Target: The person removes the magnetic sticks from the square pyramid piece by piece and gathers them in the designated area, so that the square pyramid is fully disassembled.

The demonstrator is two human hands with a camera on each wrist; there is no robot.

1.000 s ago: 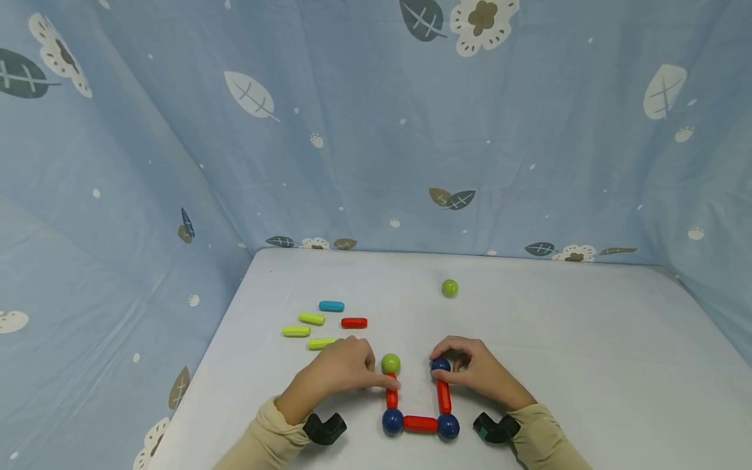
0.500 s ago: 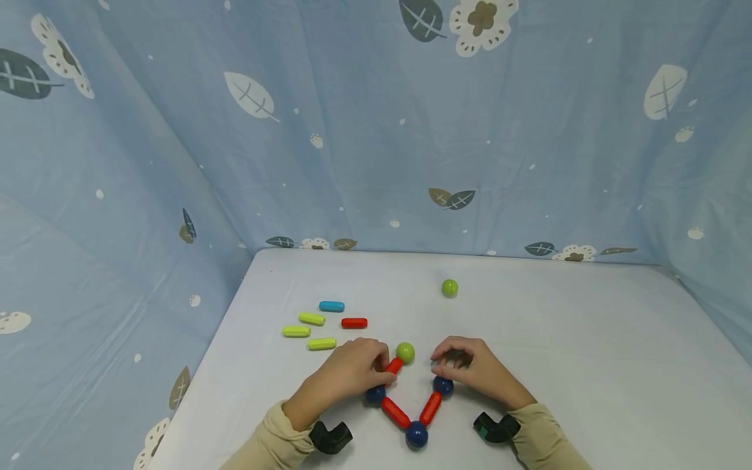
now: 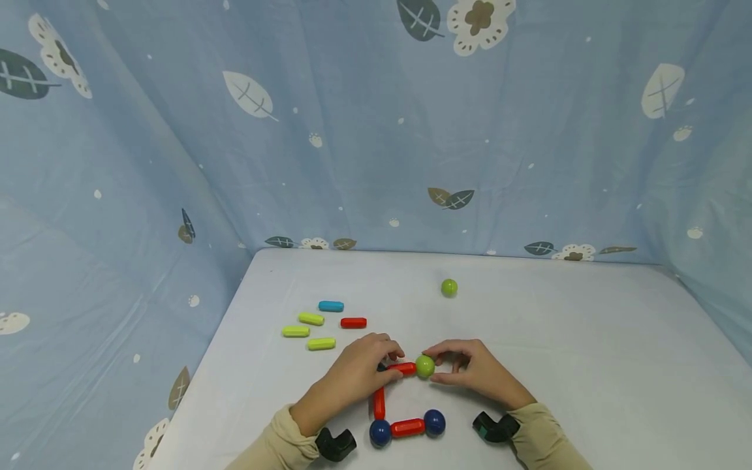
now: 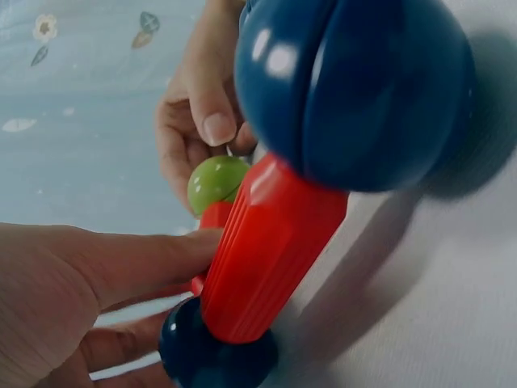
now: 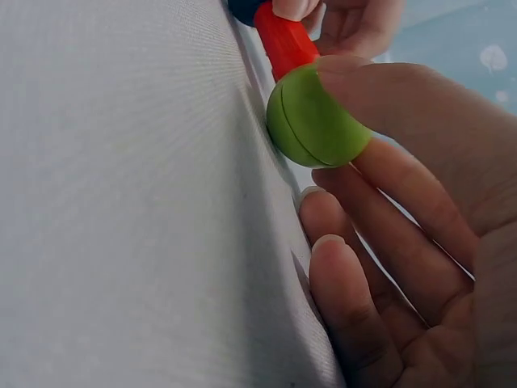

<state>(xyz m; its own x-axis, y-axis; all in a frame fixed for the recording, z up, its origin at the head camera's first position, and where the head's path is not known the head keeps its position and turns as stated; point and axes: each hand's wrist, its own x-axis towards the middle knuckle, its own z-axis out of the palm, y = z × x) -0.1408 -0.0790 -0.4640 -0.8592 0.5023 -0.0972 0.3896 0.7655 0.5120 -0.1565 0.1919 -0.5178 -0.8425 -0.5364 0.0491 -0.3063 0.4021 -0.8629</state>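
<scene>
Several red rods and balls are joined in a chain with its open side to the right in the head view. My left hand [image 3: 361, 365] pinches the top red rod [image 3: 404, 369] near a blue ball [image 4: 218, 347] that it mostly hides from the head camera. At that rod's other end, my right hand [image 3: 476, 372] pinches a green ball [image 3: 425, 366] between thumb and fingers. A side red rod [image 3: 378, 403] runs down to a corner blue ball [image 3: 380, 433]. From there a lower red rod [image 3: 408, 427] leads to an end blue ball [image 3: 435, 423].
Beyond my left hand lie a loose red rod [image 3: 354, 322], a light-blue rod [image 3: 331, 305] and several yellow-green rods [image 3: 321, 343]. Another green ball [image 3: 449, 288] sits farther back on the white table [image 3: 587, 339]. A patterned blue curtain [image 3: 376, 130] hangs behind.
The chain has turned clockwise, its open side swinging from the back to the right. My right hand let go of a blue ball and now pinches the green one; my left hand shifted slightly right.
</scene>
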